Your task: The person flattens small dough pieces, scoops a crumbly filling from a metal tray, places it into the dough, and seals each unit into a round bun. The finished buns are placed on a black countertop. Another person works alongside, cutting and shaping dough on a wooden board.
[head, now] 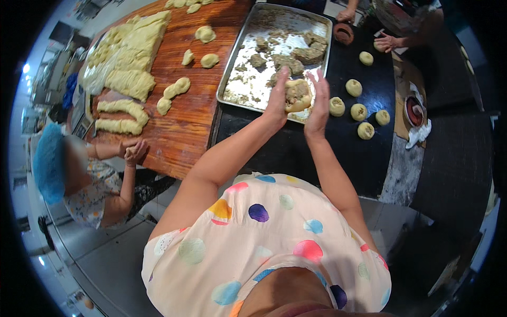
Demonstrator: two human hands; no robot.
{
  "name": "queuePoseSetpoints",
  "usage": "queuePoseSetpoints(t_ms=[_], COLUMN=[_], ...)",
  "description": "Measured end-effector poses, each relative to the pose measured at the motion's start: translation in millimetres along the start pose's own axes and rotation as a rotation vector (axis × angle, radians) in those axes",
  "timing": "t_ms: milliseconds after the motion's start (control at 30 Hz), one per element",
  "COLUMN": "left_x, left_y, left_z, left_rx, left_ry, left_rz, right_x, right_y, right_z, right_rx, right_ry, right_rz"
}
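A round of pale dough topped with a brownish crumbly filling (pixel 298 95) is cupped between my two hands, above the near edge of a metal baking tray (pixel 233 59). My left hand (pixel 277 99) presses along its left side, fingers pointing away from me. Against the right side lies my right hand (pixel 318 105), its fingers also stretched out. Lumps of the filling (pixel 309 54) lie in the tray just beyond my fingertips, with crumbs scattered over the metal. To the right, several rounded dough balls (pixel 358 112) sit on a black surface (pixel 356 158); some show filling at the top.
On the wooden table (pixel 182 138) at left lie a big dough slab (pixel 134 43), dough strips (pixel 122 115) and small dough pieces (pixel 210 60). A co-worker in a blue cap (pixel 49 162) stands there. Across the black surface, another person's hand (pixel 387 42) touches a dough ball. A reddish bowl (pixel 414 111) stands right.
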State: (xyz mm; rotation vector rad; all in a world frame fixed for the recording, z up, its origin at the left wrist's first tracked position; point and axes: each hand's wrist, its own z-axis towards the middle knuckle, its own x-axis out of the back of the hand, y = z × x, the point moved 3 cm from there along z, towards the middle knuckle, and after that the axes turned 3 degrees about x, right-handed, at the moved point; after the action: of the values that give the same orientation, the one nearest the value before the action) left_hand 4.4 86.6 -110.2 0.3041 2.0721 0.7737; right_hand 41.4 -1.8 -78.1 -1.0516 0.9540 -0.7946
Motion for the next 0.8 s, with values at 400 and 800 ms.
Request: queuePoseSetpoints(t_ms=[400, 800], left_x=[-27, -28], left_y=[-11, -30], left_z=[7, -17], left_rx=[-0.044, -0.173], left_ry=[-0.031, -0.086], left_rz=[0.701, 0.203], right_x=[16, 18], right_y=[10, 19], right_z=[-6, -9], right_rx=[0.014, 0.172], right_ry=[0.249, 0.194], right_rz=[0.13, -0.16])
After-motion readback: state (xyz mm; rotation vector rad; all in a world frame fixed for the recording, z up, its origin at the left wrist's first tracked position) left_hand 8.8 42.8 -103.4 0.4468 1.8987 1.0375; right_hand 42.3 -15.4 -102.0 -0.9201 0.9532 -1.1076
